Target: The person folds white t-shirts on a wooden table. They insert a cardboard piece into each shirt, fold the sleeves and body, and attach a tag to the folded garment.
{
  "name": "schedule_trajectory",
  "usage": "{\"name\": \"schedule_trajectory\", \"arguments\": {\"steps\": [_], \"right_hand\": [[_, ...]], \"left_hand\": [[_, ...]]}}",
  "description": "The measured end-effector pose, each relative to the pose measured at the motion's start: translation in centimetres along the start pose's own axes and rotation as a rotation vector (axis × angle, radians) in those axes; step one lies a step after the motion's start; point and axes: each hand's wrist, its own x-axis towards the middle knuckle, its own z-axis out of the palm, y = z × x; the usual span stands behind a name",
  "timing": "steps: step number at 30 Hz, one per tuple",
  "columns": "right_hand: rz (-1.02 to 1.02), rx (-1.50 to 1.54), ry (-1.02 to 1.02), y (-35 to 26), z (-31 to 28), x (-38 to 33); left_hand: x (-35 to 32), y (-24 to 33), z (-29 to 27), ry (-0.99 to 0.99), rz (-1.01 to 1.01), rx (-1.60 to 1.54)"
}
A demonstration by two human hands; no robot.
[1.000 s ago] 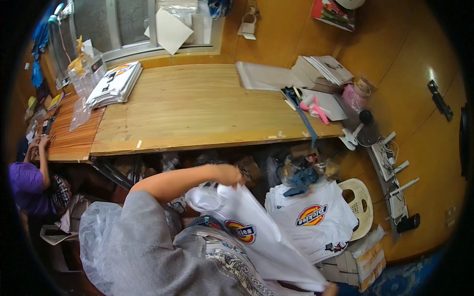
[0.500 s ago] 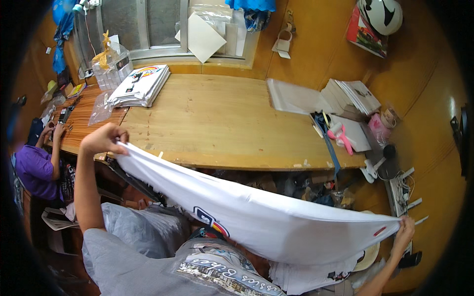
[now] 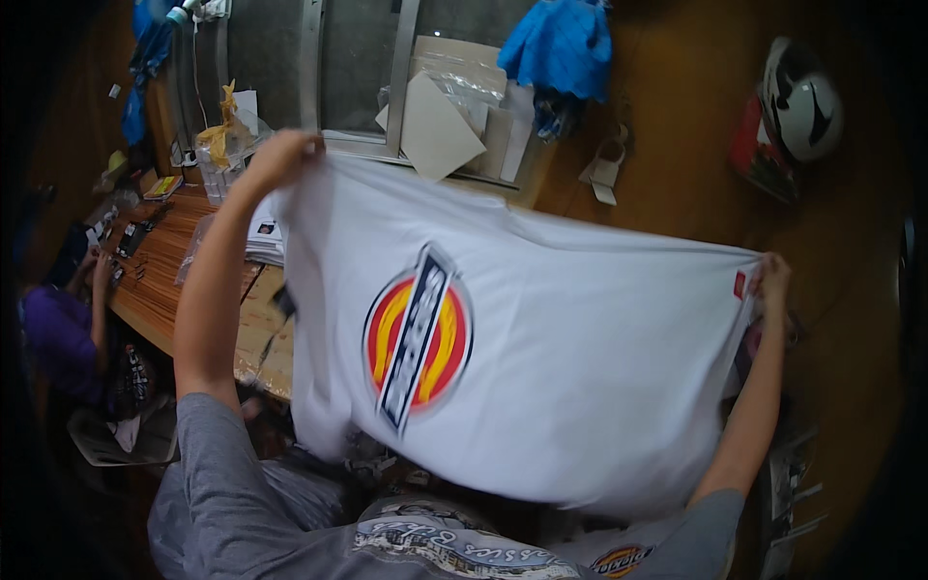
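Observation:
A white T-shirt hangs spread out in the air before me. It bears a round red and yellow print with a dark slanted band, and a small red label sits near its right edge. My left hand is closed on the upper left corner, raised in front of the window. At the upper right corner my right hand pinches the cloth beside the label. The fabric sags between both hands and its lower edge is smeared by motion. Most of the table behind it is hidden.
A wooden table shows at the left, with folded white shirts on it. Another person in a purple top works with small things at the far left. A helmet and a blue cloth hang on the wall.
Both hands have risen, carrying the T-shirt from low over my lap up in front of the table. The print, mostly folded away before, now faces me in full.

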Motion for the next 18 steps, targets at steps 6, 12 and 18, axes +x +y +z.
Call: {"name": "schedule_trajectory", "arguments": {"steps": [6,12,18], "right_hand": [[-0.135,0.63,0.279,-5.7,-2.9,8.1],[-0.076,0.427,0.137,-1.9,-2.9,-1.6],[0.1,0.08,0.055,8.5,-1.5,-15.6]], "left_hand": [[4.0,-2.1,-3.5,0.411,-0.097,-0.132],[-1.2,-2.4,0.7,0.34,0.094,0.021],[-10.4,0.2,6.9,0.124,0.075,-0.025]]}}
